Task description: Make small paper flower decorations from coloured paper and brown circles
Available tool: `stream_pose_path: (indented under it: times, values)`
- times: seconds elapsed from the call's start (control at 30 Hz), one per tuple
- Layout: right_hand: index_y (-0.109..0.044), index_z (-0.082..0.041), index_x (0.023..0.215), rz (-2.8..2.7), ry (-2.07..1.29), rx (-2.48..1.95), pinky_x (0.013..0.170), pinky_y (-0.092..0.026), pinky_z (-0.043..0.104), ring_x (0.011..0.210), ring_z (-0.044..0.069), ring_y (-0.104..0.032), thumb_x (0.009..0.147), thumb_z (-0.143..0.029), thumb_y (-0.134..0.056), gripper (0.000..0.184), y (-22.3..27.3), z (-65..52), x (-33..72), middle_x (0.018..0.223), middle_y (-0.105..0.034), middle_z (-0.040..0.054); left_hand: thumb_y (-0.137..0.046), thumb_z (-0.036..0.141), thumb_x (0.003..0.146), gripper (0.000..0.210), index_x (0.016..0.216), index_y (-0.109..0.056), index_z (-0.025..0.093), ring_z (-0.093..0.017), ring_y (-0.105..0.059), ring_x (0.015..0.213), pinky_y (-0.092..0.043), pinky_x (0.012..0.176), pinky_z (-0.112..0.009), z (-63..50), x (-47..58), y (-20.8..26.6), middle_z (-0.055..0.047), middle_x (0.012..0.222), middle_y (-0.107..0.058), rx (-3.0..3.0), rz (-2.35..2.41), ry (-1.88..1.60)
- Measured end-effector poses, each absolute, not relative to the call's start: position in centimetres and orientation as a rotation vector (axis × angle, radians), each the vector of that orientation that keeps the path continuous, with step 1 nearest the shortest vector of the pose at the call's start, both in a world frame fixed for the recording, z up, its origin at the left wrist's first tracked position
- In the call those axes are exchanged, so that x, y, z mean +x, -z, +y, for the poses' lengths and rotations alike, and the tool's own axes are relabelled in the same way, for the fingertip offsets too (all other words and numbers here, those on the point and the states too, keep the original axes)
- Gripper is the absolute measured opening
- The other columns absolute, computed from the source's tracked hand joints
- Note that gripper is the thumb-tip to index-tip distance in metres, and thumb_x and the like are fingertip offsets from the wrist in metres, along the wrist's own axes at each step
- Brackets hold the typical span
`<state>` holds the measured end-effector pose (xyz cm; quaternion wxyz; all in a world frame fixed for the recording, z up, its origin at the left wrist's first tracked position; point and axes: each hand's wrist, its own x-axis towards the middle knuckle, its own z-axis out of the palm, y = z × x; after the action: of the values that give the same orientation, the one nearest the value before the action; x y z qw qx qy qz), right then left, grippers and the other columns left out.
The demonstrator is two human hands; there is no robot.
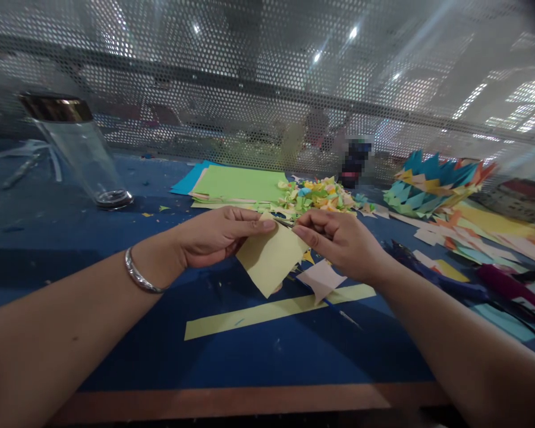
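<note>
Strip (249, 315) of pale yellow paper is left flat across the near part of a blue table (160, 356), overlapped toward its right end by a pale pink piece (323, 280). Beyond it, a pale yellow sheet (271, 261) is held tilted above the table: its top edge is pinched between thumb and fingers of the left hand (225, 235), apparently for steadiness. Fingers of the right hand (339, 238) are drawn narrow and seem closed around a thin dark tool (284, 223), largely hidden. Space beside the right forearm is crowded by a blue-handled tool (446, 279) and paper offcuts. Farther off, a glass bottle (87, 154) is kept at left, perhaps clear of the work; stacked sheets (245, 183) and heaped scraps (325, 195) are backed by a perforated screen (249, 59).
</note>
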<state>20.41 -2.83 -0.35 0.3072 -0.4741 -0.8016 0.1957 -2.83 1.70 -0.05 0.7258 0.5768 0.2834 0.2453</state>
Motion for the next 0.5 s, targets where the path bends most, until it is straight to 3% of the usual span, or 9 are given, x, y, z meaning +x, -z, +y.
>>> stream_pose_path:
  times: [0.17, 0.5]
  values:
    - [-0.059, -0.020, 0.083, -2.117, -0.528, -1.234, 0.048, -0.026, 0.027, 0.052, 0.010, -0.038, 0.095, -0.053, -0.050, 0.036, 0.42, -2.84, 20.30, 0.062, -0.047, -0.0034, -0.073, 0.032, 0.083, 0.016, 0.089, -0.076, 0.017, -0.020, -0.068, 0.095, -0.052, 0.086, -0.029, 1.64, -2.82, 0.09, -0.009, 0.096, -0.077, 1.275, 0.639, -0.533]
    - [-0.061, -0.019, 0.086, -2.136, -0.563, -1.219, 0.053, -0.032, 0.027, 0.059, 0.012, -0.045, 0.097, -0.052, -0.048, 0.036, 0.38, -2.85, 20.02, 0.070, -0.055, -0.0002, -0.074, 0.033, 0.081, 0.024, 0.100, -0.077, 0.018, -0.019, -0.067, 0.089, -0.050, 0.081, -0.032, 0.80, -2.19, 0.17, -0.006, 0.094, -0.076, 1.277, 0.687, -0.499]
